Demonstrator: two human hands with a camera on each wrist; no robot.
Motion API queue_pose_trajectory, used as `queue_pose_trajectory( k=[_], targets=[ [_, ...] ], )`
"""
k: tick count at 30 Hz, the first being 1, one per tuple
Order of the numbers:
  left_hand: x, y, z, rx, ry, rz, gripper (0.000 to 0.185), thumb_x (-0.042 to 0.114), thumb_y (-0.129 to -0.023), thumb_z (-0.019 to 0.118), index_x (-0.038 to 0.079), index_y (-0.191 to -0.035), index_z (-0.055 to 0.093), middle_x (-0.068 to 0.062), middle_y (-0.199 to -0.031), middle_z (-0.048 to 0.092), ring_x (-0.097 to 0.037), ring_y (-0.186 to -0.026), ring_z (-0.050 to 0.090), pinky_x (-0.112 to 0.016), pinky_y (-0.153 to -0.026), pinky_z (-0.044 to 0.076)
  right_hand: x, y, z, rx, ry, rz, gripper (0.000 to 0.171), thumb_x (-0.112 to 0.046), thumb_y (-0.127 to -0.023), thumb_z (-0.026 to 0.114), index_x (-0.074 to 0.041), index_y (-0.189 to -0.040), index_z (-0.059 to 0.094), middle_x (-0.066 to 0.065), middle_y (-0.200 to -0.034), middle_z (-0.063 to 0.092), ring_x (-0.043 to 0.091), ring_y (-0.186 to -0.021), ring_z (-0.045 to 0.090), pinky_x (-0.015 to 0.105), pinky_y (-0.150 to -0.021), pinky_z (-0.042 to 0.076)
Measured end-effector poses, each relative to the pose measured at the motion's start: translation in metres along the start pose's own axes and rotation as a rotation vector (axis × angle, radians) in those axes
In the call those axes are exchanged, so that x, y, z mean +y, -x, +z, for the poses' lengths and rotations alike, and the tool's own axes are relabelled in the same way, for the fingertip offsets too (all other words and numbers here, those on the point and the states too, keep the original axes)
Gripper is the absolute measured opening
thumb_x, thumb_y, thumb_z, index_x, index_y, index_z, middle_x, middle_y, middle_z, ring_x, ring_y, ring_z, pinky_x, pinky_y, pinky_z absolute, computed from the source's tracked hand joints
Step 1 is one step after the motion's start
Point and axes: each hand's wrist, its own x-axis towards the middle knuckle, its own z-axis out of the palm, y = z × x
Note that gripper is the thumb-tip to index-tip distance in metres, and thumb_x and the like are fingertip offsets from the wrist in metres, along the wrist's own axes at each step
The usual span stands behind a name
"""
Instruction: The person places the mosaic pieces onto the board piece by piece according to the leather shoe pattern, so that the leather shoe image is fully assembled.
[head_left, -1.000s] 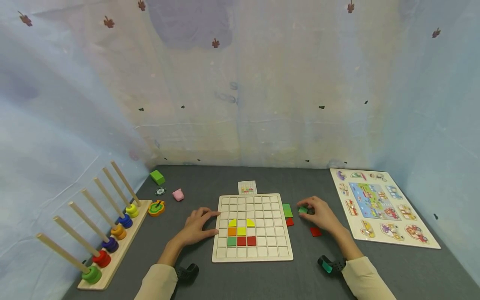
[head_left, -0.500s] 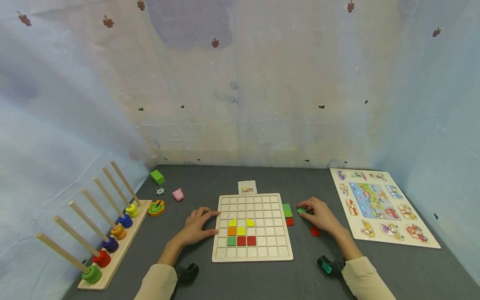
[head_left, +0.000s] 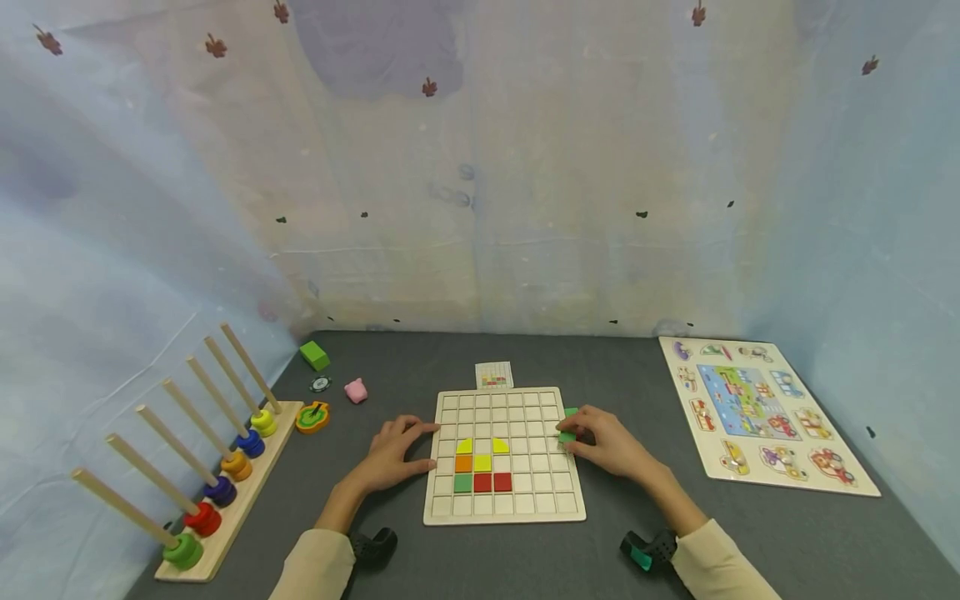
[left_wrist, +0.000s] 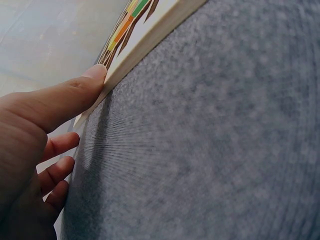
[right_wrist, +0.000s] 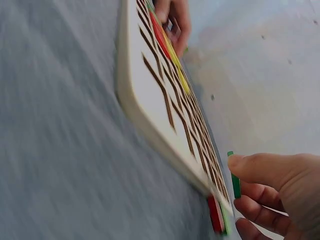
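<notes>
The right hand (head_left: pixel 611 446), pinching a green tile (head_left: pixel 567 436), has moved from the desk (head_left: pixel 375 358) to the grid board's (head_left: pixel 504 512) right edge, probably to place it, while the left hand (head_left: pixel 393 457) rests relaxed against the left edge

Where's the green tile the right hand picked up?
In the head view the green tile is pinched in the right hand at the right edge of the wooden grid board, right of the placed tiles.

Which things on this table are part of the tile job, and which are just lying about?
In use: grid board; green tile pinched by right hand; left hand against the board; pattern card.
Lying about: ring stacker; picture puzzle; pink pig; green block.
</notes>
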Motion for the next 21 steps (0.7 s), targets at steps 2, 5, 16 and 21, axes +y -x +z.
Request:
queue_pose_trajectory(
  k=[2, 5, 16, 21],
  targets=[
    [0.0, 0.0, 0.0, 0.001, 0.003, 0.0, 0.059, 0.042, -0.08, 0.071, 0.026, -0.134, 0.051, -0.006, -0.126, 0.043, -0.029, -0.112, 0.036, -0.054, -0.092, 0.027, -0.006, -0.002, 0.005, -0.021, -0.023, -0.045, 0.026, -0.01, -0.085, 0.068, -0.003, -0.109, 0.065, 0.007, -0.096, 0.058, 0.015, -0.072, 0.052, 0.027, -0.062, 0.044],
    [0.001, 0.001, 0.0, 0.001, 0.009, -0.004, 0.059, 0.041, -0.08, 0.071, 0.026, -0.133, 0.052, -0.006, -0.125, 0.043, -0.03, -0.112, 0.036, -0.055, -0.092, 0.027, -0.015, -0.006, 0.012, -0.047, -0.046, -0.092, 0.027, -0.01, -0.084, 0.069, -0.003, -0.109, 0.065, 0.007, -0.097, 0.059, 0.014, -0.072, 0.052, 0.024, -0.062, 0.044],
    [0.0, 0.0, 0.0, 0.003, -0.004, -0.006, 0.058, 0.043, -0.08, 0.07, 0.027, -0.133, 0.052, -0.006, -0.126, 0.043, -0.029, -0.112, 0.036, -0.055, -0.092, 0.028, -0.039, -0.014, 0.037, -0.175, -0.075, -0.159, 0.025, -0.016, -0.084, 0.07, -0.011, -0.108, 0.067, -0.001, -0.103, 0.062, 0.013, -0.089, 0.054, 0.025, -0.076, 0.044],
    [0.0, 0.0, 0.001, 0.002, -0.002, -0.004, 0.058, 0.044, -0.08, 0.07, 0.027, -0.133, 0.052, -0.006, -0.126, 0.043, -0.029, -0.112, 0.036, -0.055, -0.092, 0.028, -0.044, -0.016, 0.044, -0.185, -0.072, -0.189, 0.024, -0.019, -0.083, 0.072, -0.013, -0.106, 0.068, -0.003, -0.104, 0.062, 0.009, -0.097, 0.054, 0.027, -0.084, 0.044]
  ],
)
